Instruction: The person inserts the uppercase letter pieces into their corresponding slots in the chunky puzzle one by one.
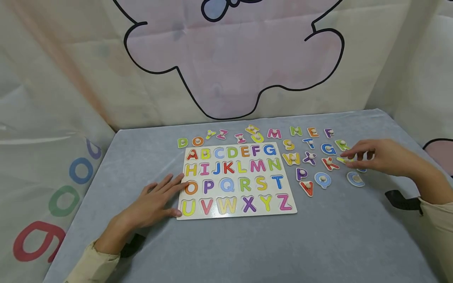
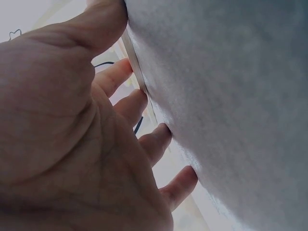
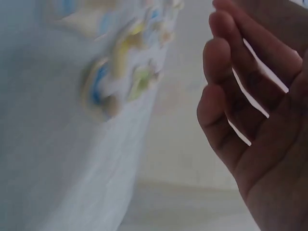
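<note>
An alphabet puzzle board [image 1: 233, 201] lies on the table with its printed letters facing up. Knobbed A [image 1: 192, 154] and B [image 1: 205, 153] pieces sit in its top row. My left hand [image 1: 155, 200] has its fingers spread at the board's left edge, fingertips on the rim and thumb near the lower corner. On the right, my right hand [image 1: 389, 157] hovers over loose letter pieces, fingers slightly bent and nothing between them. Below its fingertips is a yellow piece [image 1: 342, 160], partly hidden. A light-blue C [image 1: 355, 179] and a red K [image 1: 330, 164] lie nearby.
Several knobbed letters lie behind and right of the board, among them a pink M [image 1: 274, 133], a blue Q [image 1: 323, 180] and a red V [image 1: 307, 188]. A U [image 1: 257, 137] touches another yellow piece. A printed cloth [image 1: 226, 94] hangs behind the table.
</note>
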{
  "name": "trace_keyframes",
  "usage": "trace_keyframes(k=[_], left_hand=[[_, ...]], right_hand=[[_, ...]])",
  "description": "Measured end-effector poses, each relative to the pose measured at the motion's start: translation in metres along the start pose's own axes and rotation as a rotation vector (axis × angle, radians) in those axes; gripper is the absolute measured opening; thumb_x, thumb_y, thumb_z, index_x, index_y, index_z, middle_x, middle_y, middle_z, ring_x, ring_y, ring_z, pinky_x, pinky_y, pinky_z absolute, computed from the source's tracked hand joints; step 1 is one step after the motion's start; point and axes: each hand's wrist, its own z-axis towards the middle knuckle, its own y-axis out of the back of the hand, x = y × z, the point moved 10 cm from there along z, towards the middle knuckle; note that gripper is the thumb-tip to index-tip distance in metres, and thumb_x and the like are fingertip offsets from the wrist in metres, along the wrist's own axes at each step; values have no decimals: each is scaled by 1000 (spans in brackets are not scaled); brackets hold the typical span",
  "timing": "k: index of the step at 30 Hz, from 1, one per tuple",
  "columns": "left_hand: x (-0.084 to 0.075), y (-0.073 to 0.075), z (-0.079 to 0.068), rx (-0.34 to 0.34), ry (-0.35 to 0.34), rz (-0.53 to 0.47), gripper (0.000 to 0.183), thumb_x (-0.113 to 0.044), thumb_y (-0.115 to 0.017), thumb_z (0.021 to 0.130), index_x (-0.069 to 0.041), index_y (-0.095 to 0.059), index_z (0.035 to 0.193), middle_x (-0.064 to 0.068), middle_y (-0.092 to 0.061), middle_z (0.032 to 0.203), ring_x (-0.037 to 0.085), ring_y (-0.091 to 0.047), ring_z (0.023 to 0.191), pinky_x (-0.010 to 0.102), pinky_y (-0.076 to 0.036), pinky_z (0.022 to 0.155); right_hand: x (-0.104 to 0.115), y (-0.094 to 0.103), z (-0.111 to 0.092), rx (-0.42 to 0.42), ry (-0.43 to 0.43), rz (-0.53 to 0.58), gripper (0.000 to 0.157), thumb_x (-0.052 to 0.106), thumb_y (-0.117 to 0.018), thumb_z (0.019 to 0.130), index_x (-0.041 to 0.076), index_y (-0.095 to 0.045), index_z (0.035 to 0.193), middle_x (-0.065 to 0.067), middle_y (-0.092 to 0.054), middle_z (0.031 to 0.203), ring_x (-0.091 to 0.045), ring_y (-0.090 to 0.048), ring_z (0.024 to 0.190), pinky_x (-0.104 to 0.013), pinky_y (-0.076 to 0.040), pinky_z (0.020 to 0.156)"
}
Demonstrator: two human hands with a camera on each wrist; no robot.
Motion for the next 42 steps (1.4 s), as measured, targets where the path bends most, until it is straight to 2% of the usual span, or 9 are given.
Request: trace_keyframes(k=[3,9,18,28,32,38,42], left_hand=[[2,0,-2,-1,6,2,80,-46,-72,85,-30,-35,155,3,-22,167,38,-18,154,64,-19,111],[3,0,-2,-3,-3,1,81,-48,-70,86,-31,-34,155,1,-21,168,36,-17,154,63,-19,112],[1,-3,0,12,5,-18,82,-46,-71,86,-30,-32,156,1,-20,168,36,-15,155,64,-18,112],[0,-1,0,8,2,2,82,-46,-71,85,-29,-32,156,0,-19,168,36,-16,155,64,-19,112],[0,-1,1,12,5,3,83,-45,-72,85,-29,-33,156,1,-20,168,36,-16,155,64,-18,112],[1,-1,1,17,11,-5,83,-45,-72,85,-29,-32,156,0,-19,168,36,-16,155,64,-18,113],[0,0,0,9,7,-10,82,-46,-72,85,-29,-33,156,0,-20,168,36,-16,155,64,-18,113]], right_hand=[[-8,-9,-10,12,40,37,33,19,-89,72,26,-79,102,19,-67,83,2,-52,70,-19,-40,58],[-21,-23,-20,62,50,109,26,18,-89,70,28,-80,92,18,-66,77,1,-52,67,-19,-36,57],[-41,-33,-28,108,-58,73,21,24,-90,68,31,-81,86,17,-58,69,0,-47,64,-22,-32,54],[-24,-21,-23,9,39,100,27,13,-89,68,29,-80,87,20,-68,78,2,-49,65,-21,-33,54],[-15,-15,-20,-20,54,68,30,12,-90,67,29,-80,90,21,-66,77,3,-49,66,-20,-33,54],[1,-12,-8,8,17,24,28,20,-90,70,33,-79,92,21,-62,76,2,-49,68,-19,-37,55],[16,-10,3,25,29,17,27,23,-89,72,35,-78,93,20,-61,76,1,-49,68,-20,-38,55]])
